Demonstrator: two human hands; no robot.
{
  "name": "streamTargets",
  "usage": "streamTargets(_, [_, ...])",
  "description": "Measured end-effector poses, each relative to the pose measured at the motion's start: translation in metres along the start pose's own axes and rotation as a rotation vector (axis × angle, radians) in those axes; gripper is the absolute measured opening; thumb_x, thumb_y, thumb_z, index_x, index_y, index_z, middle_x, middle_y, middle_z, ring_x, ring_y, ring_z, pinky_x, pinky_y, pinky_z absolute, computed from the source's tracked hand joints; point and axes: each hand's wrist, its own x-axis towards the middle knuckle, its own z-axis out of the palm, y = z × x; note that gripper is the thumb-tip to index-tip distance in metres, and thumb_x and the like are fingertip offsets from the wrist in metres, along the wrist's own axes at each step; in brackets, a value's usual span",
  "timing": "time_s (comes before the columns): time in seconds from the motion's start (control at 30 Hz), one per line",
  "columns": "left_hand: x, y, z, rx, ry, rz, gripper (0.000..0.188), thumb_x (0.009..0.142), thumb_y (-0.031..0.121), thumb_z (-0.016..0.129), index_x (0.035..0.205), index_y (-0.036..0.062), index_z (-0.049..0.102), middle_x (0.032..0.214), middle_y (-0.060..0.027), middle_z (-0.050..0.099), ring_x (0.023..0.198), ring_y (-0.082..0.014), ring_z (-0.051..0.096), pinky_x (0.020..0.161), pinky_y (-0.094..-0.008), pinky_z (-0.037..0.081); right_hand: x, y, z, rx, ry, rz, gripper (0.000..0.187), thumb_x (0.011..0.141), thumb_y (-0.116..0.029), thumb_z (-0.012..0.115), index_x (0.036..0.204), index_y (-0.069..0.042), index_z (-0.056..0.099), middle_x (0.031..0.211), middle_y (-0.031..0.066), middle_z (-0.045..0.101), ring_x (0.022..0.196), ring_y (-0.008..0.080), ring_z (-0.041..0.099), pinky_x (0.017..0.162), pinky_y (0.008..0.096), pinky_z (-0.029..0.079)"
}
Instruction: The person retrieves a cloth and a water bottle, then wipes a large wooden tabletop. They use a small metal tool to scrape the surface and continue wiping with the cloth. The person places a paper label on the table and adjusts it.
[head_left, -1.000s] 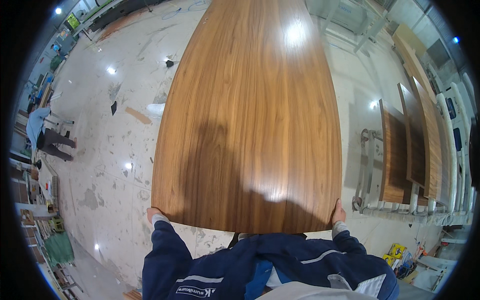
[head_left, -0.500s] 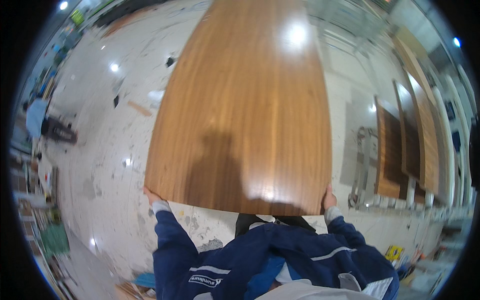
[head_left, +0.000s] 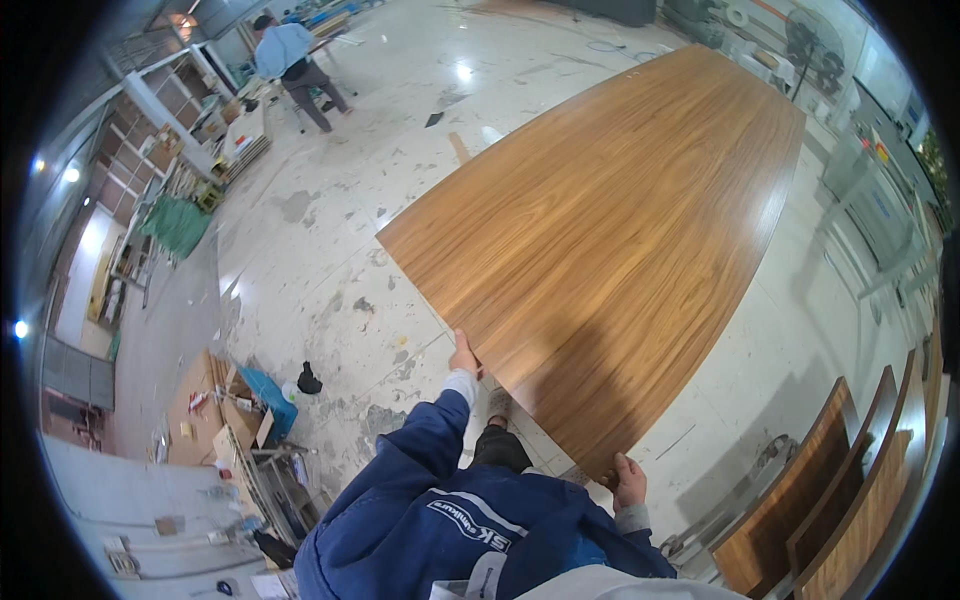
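A large wood-grain panel stretches out in front of me, its long side running toward the far right. My left hand is closed on the near edge, with the thumb on top. My right hand grips the panel at its near right corner. The fingers of both hands are mostly hidden under the board. A glossy brown surface faces up, with my shadow falling on its near part.
Several wooden panels stand on edge in a rack at the lower right. A standing fan is at the far right. Cardboard and a blue bin lie at the left. Another person stands far left on the stained floor.
The panel has swung from pointing straight ahead to slanting toward the far right. My left hand has moved inward from the left corner along the near edge.
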Motion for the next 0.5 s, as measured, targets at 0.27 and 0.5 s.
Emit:
streamTargets(0.27, [-0.065, -0.043, 0.042, -0.184, 0.137, -0.027, 0.104, 0.092, 0.080, 0.027, 0.142, -0.0108, 0.042, 0.140, -0.0208, 0.053, 0.122, -0.0361, 0.052, 0.103, -0.0418, 0.042, -0.030, 0.000, -0.106, 0.005, 0.195, 0.098, 0.033, 0.096, -0.027, 0.063, 0.114, 0.000, 0.057, 0.090, 0.0135, 0.067, 0.073, 0.0246, 0.068, 0.062, 0.0357, 0.057])
streamTargets(0.5, [-0.073, -0.023, 0.060, 0.117, 0.433, -0.009, 0.092, 0.101, 0.062, 0.016, 0.133, -0.0178, 0.047, 0.137, -0.0304, 0.053, 0.126, -0.0463, 0.052, 0.111, -0.0455, 0.040, -0.023, -0.022, -0.135, 0.047, 0.316, 0.067, 0.037, 0.095, -0.032, 0.064, 0.113, 0.001, 0.060, 0.089, 0.0118, 0.066, 0.072, 0.0203, 0.066, 0.061, 0.0330, 0.055])
